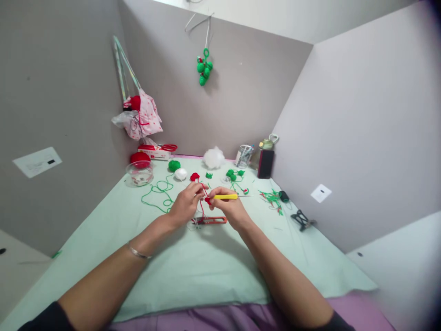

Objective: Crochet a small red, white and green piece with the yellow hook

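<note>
Left hand (186,202): grip closed on red yarn (202,209).
Right hand (230,208): grip clamped on yellow-handled tool (225,196).
Red piece (207,201): between hands, just beyond orange snips (216,220).
Red ball (195,177): farther beyond snips.
Stitch: likely midway; calls for steady yarn.

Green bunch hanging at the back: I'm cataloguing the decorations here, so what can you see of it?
The green bunch looks like crocheted yarn: several round balls clustered below a ring, with small red touches and a bit of white. It hangs by its ring from a thin, pale wire, in front of the grey wall. Whether it touches the wall is unclear.
</note>
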`<state>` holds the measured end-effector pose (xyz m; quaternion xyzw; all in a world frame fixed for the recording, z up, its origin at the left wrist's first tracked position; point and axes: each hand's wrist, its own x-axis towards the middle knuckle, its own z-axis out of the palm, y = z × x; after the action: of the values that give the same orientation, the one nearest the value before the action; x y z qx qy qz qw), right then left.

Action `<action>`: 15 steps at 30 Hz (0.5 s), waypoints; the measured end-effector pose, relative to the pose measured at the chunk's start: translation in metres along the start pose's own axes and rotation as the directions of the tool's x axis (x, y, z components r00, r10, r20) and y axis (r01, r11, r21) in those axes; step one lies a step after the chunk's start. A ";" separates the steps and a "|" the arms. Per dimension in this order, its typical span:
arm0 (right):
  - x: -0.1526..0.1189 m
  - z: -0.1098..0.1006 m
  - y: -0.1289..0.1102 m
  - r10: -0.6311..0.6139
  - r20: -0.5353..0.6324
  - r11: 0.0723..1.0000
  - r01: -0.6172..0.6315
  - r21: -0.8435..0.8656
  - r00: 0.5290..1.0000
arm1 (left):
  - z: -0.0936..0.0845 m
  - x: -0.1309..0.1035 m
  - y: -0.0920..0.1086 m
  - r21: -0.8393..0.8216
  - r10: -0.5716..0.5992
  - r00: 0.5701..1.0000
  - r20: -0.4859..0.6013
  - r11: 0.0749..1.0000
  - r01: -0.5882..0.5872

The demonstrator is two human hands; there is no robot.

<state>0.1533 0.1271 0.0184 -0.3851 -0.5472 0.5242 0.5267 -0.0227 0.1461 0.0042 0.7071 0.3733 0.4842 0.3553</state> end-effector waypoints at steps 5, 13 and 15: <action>0.005 -0.003 0.017 0.011 -0.015 1.000 -0.012 -0.010 1.000 | 0.008 -0.006 -0.015 -0.056 -0.097 0.995 -0.034 0.994 0.095; 0.003 0.000 0.019 0.040 0.005 0.987 -0.038 -0.153 0.999 | 0.011 -0.015 -0.020 -0.146 -0.292 0.956 0.007 0.946 0.290; 0.004 0.000 0.020 0.057 0.002 0.983 -0.056 -0.177 0.998 | 0.011 -0.015 -0.019 -0.123 -0.311 0.950 0.026 0.942 0.311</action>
<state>0.1501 0.1340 -0.0009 -0.4439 -0.5824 0.4896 0.4734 -0.0200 0.1402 -0.0217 0.6169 0.4478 0.4425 0.4723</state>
